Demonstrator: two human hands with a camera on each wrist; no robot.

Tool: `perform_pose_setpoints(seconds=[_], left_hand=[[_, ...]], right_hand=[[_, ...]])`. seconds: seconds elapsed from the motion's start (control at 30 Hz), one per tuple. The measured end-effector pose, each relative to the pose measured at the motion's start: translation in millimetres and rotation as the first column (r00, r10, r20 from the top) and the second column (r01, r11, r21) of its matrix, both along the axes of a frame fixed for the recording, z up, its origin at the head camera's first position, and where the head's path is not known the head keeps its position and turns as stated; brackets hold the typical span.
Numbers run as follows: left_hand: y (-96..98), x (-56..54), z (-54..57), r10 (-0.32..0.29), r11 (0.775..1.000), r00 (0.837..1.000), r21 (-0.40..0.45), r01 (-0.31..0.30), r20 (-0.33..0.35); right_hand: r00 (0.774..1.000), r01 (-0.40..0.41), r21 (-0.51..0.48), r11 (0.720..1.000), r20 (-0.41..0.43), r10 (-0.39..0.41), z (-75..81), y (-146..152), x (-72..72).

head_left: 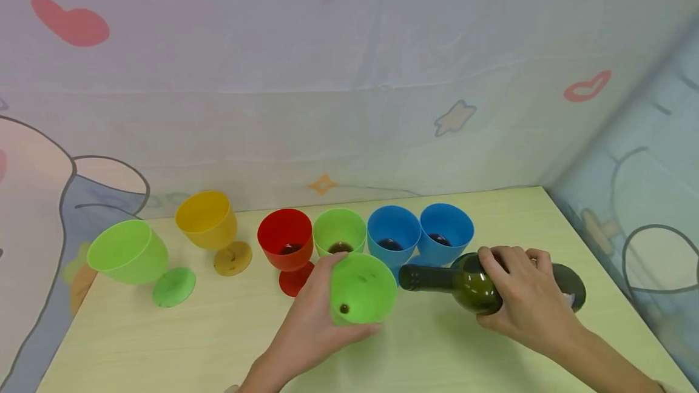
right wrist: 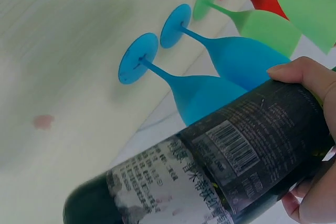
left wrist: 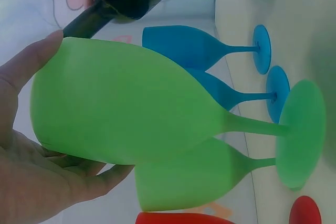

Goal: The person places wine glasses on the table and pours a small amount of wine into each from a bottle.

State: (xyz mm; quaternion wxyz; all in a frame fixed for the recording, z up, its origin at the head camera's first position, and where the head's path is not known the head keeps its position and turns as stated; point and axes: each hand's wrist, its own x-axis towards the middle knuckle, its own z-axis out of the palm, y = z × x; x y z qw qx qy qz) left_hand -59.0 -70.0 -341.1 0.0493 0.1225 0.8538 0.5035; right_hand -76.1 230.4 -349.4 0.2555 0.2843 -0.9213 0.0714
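My left hand (head_left: 311,314) grips a green goblet (head_left: 364,287) around its bowl; a small dark spot of liquid shows inside. In the left wrist view the stem and round foot of this goblet (left wrist: 121,103) are free of the fingers. My right hand (head_left: 526,302) holds a dark green wine bottle (head_left: 477,284) tilted nearly level, its neck pointing left at the goblet's rim. The right wrist view shows the bottle's torn label (right wrist: 157,182) and the thumb across its body. Whether liquid is flowing from the mouth I cannot tell.
Behind the hands stand a red goblet (head_left: 284,238), another green goblet (head_left: 340,229) and two blue goblets (head_left: 393,229), each with dark liquid inside. To the left are a yellow goblet (head_left: 206,220) and a green goblet (head_left: 128,253). A printed cloth (head_left: 349,77) hangs behind the table (head_left: 218,332).
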Motion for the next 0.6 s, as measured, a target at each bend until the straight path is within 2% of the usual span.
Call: perform_pose_setpoints(seconds=[0.4,0.6], left_hand=[[4.6,1.0,1.4,-0.034,0.999,0.999,-0.037,0.035,0.025],[5.8,2.3,0.9,-0.039,0.999,0.999,-0.037,0.039,0.016]], right_hand=[[0.996,0.004,0.127,0.992,-0.092,0.008,6.8,-3,0.5],[0.992,0.015,0.183,0.983,-0.130,0.009,11.6,-3,0.4]])
